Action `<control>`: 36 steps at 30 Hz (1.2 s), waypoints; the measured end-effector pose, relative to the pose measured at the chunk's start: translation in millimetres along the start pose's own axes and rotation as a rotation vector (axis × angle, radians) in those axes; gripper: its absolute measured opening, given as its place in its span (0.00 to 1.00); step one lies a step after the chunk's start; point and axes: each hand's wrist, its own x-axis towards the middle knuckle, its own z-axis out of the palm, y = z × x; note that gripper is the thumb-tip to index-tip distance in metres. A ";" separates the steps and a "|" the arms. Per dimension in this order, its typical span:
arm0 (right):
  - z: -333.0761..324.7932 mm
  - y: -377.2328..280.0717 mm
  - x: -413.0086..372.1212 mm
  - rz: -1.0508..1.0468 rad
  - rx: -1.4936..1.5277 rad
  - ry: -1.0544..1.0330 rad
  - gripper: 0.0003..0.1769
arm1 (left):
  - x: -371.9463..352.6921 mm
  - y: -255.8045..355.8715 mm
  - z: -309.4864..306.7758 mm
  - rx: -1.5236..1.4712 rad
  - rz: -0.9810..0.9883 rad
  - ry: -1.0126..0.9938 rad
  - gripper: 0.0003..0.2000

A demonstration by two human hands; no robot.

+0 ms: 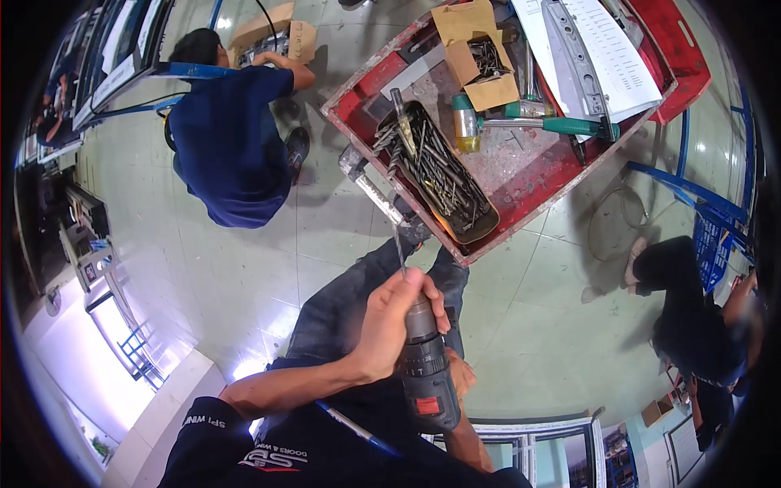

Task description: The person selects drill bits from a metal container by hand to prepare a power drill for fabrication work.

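Note:
A black and grey cordless drill (429,382) points away from my body, with a long thin drill bit (399,250) standing out from its chuck. My left hand (392,321) is closed around the chuck, thumb and fingers at the base of the bit. Behind the drill body, my right hand (460,375) is wrapped at its handle, partly hidden. Beyond the bit's tip, an oblong tin of drill bits (439,175) lies in a red tray (521,215). A green and yellow mallet head (465,124) rests beside the tin.
The red tray also holds an open cardboard box (492,91), a metal strip (573,57) and printed sheets (630,77). A co-worker (232,138) crouches at upper left near a cardboard box (303,41). Another person (700,317) is at right, by a blue frame (687,189).

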 end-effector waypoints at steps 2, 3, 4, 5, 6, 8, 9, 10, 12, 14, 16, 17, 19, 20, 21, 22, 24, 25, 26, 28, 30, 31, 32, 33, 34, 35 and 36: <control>-2.6 -2.8 1.0 0.020 -0.008 -0.028 0.16 | 5.3 5.9 0.5 -0.124 -0.017 0.006 0.19; -4.5 -9.5 5.5 0.039 0.035 -0.028 0.16 | 6.4 4.8 0.3 -0.107 -0.009 0.024 0.20; -5.1 -14.6 8.0 0.057 0.078 -0.029 0.16 | 7.3 2.6 -0.3 -0.090 -0.002 0.042 0.21; -0.1 -11.8 -3.0 0.101 0.028 -0.024 0.15 | 8.4 1.0 -0.4 -0.075 0.006 0.059 0.22; 6.7 -11.2 -9.4 0.140 -0.020 -0.017 0.15 | 9.5 0.3 -0.3 -0.067 0.004 0.078 0.22; 10.5 -4.4 -21.2 0.135 0.134 0.012 0.11 | 10.2 0.4 -5.2 -0.011 -0.003 0.088 0.21; 10.9 -5.9 -19.2 0.131 0.211 0.027 0.10 | 8.3 0.4 -7.6 0.019 -0.009 0.099 0.21; 9.7 -5.9 -20.5 0.136 0.175 -0.024 0.10 | 7.0 0.7 -8.6 0.017 -0.004 0.110 0.21; 13.1 -6.7 -25.3 0.139 0.124 -0.034 0.10 | 6.4 0.9 -9.2 0.006 0.010 0.127 0.20; 21.9 -8.7 -31.0 0.145 0.117 0.046 0.13 | 5.7 3.4 -9.4 0.016 0.009 0.112 0.20; 22.3 -14.1 -20.1 0.154 0.162 0.134 0.16 | 3.8 6.3 -12.1 0.000 -0.001 0.108 0.20; 21.7 -17.3 -13.0 0.163 0.198 0.183 0.17 | 3.2 8.3 -13.9 -0.021 -0.012 0.107 0.20; 17.3 -21.2 5.3 0.142 0.298 0.167 0.21 | 4.5 10.9 -15.9 -0.027 -0.004 0.111 0.20; 14.5 -16.3 8.9 0.084 0.285 0.121 0.20 | 5.0 11.1 -16.6 -0.013 0.011 0.119 0.20; 11.8 -13.3 12.8 0.027 0.272 0.073 0.20 | 5.3 10.8 -17.5 0.000 0.026 0.128 0.20; 5.4 -17.6 17.6 0.040 0.228 -0.003 0.20 | 5.9 10.5 -19.2 0.005 0.031 0.120 0.20; 10.8 -15.9 21.9 -0.005 0.238 0.019 0.18 | 6.1 10.2 -21.8 -0.005 0.022 0.117 0.20; 13.5 -15.4 21.6 -0.028 0.245 0.030 0.16 | 5.4 10.1 -23.1 -0.008 0.019 0.117 0.20; 15.1 -15.1 18.9 -0.021 0.238 0.030 0.15 | 4.5 9.6 -24.3 0.002 0.016 0.114 0.20; 17.7 -14.8 11.8 -0.011 0.223 0.031 0.13 | 2.8 8.6 -26.7 0.024 0.012 0.105 0.20; 18.2 -13.9 6.7 -0.009 0.204 0.028 0.12 | 0.5 7.6 -28.3 0.023 0.011 0.089 0.20; 17.9 -13.5 5.3 -0.008 0.193 0.028 0.12 | -0.2 7.1 -28.8 0.023 0.010 0.080 0.20; 17.7 -13.0 5.1 -0.011 0.195 0.040 0.12 | -0.4 6.9 -28.0 0.033 0.000 0.079 0.19; 17.2 -13.1 6.6 -0.015 0.198 0.050 0.12 | -0.8 6.6 -25.9 0.043 -0.008 0.082 0.19; 17.3 -12.8 7.5 -0.022 0.207 0.057 0.12 | -1.5 5.7 -24.2 0.054 -0.011 0.089 0.18; 17.2 -11.4 6.6 -0.017 0.185 0.053 0.12 | -1.8 1.6 -23.0 0.102 -0.002 0.108 0.15; 16.6 -10.6 4.8 -0.008 0.167 0.047 0.12 | -1.6 1.1 -21.9 0.086 -0.011 0.103 0.13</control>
